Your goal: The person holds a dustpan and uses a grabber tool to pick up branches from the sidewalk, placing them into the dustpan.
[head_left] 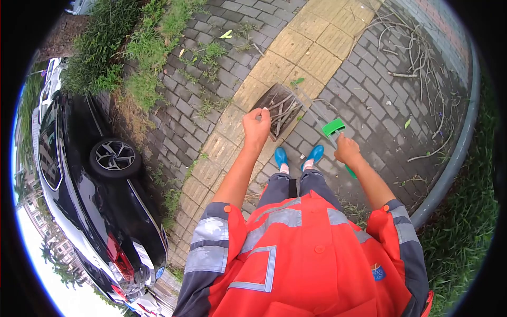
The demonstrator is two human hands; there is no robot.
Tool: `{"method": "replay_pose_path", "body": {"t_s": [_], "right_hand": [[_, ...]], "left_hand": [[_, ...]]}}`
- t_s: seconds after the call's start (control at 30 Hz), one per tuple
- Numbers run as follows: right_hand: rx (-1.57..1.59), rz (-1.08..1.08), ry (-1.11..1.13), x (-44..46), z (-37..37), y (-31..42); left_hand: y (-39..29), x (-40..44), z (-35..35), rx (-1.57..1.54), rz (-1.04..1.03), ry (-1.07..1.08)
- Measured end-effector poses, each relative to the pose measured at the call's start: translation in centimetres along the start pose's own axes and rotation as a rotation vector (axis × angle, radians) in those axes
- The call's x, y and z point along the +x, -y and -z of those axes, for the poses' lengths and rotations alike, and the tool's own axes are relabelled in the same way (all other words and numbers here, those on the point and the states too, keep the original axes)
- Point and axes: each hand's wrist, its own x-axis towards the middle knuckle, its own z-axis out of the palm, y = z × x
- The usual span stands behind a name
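My left hand (256, 128) is drawn into a fist over the near-left side of the open dark scoop with a brownish inside (265, 98); what it closes on is hidden, so I cannot tell whether I have a handle; my right hand (348, 150) is clamped on the long pale-shafted tool with a bright green fitting (334, 127), its shaft slanting towards the scoop's far side; the scoop sits on the yellow tactile paving (296, 47), ahead of my blue shoes (281, 156), holding broken brown sticks (285, 110); if my left wrist tilted, I judge the sticks could slide out; if the shaft swung inwards, it could knock the scoop's edge and jolt them loose.
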Motion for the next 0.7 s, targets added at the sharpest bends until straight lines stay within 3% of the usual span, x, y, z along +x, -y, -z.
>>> {"method": "replay_pose_path", "body": {"t_s": [0.17,0.23,0.4,0.47,0.5,0.57,0.63,0.7], "right_hand": [[-0.021,0.053,-0.044,-2.9,0.5,-1.4],[0.067,-0.036,0.044,-4.7,1.6,-1.8],[0.179,0.153,0.067,-11.6,6.6,-3.5],[0.422,-0.041,0.400,-13.3,10.6,-1.8],[0.416,-0.037,0.400,-12.8,10.7,-1.4],[0.407,-0.068,0.309,-11.2,10.1,-0.9],[0.169,0.029,0.055,-6.9,6.1,-2.7],[0.020,0.044,-0.029,-2.6,4.2,-3.6]], "left_hand": [[-1.8,-0.5,0.5,0.070,-0.029,0.011],[-2.1,-0.6,0.7,0.069,-0.100,-0.006],[-2.7,-0.6,0.7,0.022,-0.030,0.008],[-2.9,-0.4,0.5,0.025,-0.067,-0.019],[-3.2,-0.3,0.5,0.036,-0.045,-0.015],[-3.5,-0.1,0.7,0.041,-0.046,-0.024],[-3.2,-0.1,0.7,0.051,-0.041,-0.024],[-2.7,-0.1,0.9,0.026,0.040,-0.008]]}}
